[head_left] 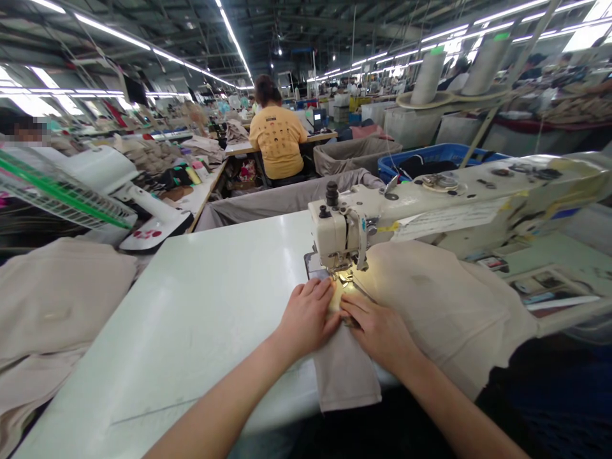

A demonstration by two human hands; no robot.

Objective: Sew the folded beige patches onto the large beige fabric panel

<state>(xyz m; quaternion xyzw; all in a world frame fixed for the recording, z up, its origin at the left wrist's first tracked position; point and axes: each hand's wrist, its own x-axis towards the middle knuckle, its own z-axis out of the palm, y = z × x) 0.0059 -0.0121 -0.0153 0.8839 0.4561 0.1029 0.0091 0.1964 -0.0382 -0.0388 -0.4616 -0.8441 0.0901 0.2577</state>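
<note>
A beige fabric piece (pixel 430 299) lies under the head of a white sewing machine (pixel 344 236) and hangs over the table's front edge. My left hand (pixel 308 315) lies flat on the fabric just in front of the presser foot, fingers stretched toward the needle. My right hand (pixel 377 328) rests beside it on the same fabric, fingers pressed down on the cloth near the lit needle area. The two hands almost touch. Neither grips anything.
The white sewing table (pixel 201 319) spreads to the left. A stack of beige fabric (pixel 57 299) lies at the far left beside a white fan (pixel 95 185). A person in a yellow shirt (pixel 278 137) sits ahead. Blue bin (pixel 444 156) and thread cones (pixel 430 73) stand behind the machine.
</note>
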